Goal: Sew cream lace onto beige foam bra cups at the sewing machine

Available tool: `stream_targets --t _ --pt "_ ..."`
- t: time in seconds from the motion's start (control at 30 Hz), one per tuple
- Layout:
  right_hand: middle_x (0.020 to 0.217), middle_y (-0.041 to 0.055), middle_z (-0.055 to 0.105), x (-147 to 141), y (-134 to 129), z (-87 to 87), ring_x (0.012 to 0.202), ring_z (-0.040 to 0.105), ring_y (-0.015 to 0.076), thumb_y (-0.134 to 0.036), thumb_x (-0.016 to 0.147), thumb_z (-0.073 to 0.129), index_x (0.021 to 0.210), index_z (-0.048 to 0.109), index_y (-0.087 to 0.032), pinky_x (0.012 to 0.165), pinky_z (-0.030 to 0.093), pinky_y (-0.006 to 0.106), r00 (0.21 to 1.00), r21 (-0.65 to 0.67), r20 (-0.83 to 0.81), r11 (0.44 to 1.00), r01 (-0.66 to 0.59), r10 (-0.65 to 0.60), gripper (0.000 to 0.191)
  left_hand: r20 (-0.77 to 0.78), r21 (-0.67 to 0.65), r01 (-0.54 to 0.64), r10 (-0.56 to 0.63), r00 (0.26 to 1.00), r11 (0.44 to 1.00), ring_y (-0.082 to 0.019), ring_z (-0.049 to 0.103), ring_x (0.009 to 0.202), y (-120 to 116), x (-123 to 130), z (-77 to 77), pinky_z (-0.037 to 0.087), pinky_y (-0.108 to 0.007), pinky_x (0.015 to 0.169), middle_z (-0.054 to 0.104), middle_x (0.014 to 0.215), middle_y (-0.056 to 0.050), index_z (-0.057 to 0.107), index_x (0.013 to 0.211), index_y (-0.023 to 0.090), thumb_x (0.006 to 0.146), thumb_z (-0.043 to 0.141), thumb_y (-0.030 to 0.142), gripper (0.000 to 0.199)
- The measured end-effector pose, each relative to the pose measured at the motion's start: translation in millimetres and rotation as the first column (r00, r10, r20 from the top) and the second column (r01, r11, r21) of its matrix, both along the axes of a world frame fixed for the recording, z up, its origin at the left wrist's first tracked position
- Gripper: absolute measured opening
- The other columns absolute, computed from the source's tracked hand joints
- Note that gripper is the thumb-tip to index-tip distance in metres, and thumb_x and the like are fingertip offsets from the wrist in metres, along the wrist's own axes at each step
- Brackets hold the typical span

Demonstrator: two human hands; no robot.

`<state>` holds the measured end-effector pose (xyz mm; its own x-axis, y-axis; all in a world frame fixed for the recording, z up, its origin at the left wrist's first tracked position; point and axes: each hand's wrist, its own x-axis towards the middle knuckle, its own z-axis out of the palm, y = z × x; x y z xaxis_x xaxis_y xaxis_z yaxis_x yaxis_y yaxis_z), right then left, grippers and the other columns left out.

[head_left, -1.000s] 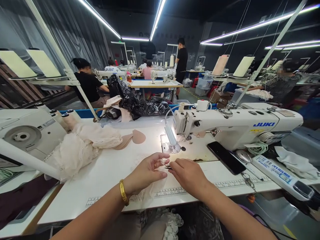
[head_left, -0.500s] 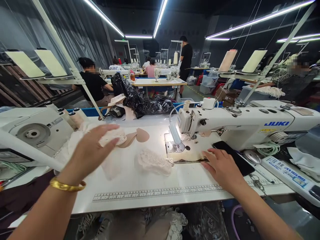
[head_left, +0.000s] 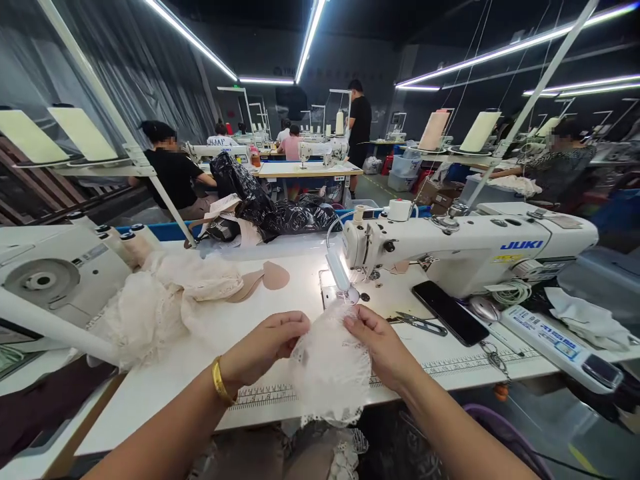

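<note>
A cream lace fabric piece (head_left: 330,377) hangs between my two hands, its scalloped lower edge dropping over the front of the table. My left hand (head_left: 267,343), with a gold bangle at the wrist, pinches its upper left edge. On the other upper side, my right hand (head_left: 383,343) grips it between thumb and fingers. Just behind the fabric is the lit needle area of a white sewing machine (head_left: 470,233). Thread snips (head_left: 423,324) lie right of my right hand, near a black phone (head_left: 449,312).
Cream lace fabric (head_left: 150,313) is heaped at the left, beside beige teardrop-shaped pieces (head_left: 276,275). Black plastic bags (head_left: 300,217) sit behind the table. A long white box (head_left: 560,347) and a keychain (head_left: 495,360) lie at the right. Several people work at machines beyond.
Both hands have come together at the middle and taken hold of the lace piece that lay on the table. My left hand has left the heap; the snips now show where my right hand was.
</note>
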<state>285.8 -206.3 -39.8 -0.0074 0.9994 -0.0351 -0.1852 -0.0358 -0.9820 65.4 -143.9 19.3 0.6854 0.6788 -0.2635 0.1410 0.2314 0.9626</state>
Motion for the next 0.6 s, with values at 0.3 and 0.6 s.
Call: stream_targets --t 0.3,0.6 --pt "0.073 -0.0048 0.050 -1.3 16.5 -15.9 0.066 0.042 0.0131 -0.060 0.086 0.074 0.086 0.059 -0.021 0.062 0.034 0.025 0.997 -0.022 0.062 0.999 -0.044 0.045 0.042 0.097 0.072 -0.327 0.320 0.943 0.942 -0.014 0.050 0.077 -0.2 25.2 -41.1 0.042 -0.025 0.072 0.056 0.078 0.002 0.057 0.077 0.018 0.070 0.088 0.052 0.047" --pt "0.081 -0.0010 0.056 -2.7 16.7 -12.7 0.079 0.049 0.0182 -0.054 0.093 0.061 0.081 0.064 -0.021 0.073 0.038 0.029 0.944 0.085 0.328 0.996 0.018 -0.044 0.035 0.219 0.010 -0.490 0.476 0.852 0.872 -0.010 0.035 0.065 -5.8 36.6 -47.3 0.034 -0.022 0.062 0.041 0.068 0.007 0.038 0.071 0.021 0.074 0.082 0.056 0.056"
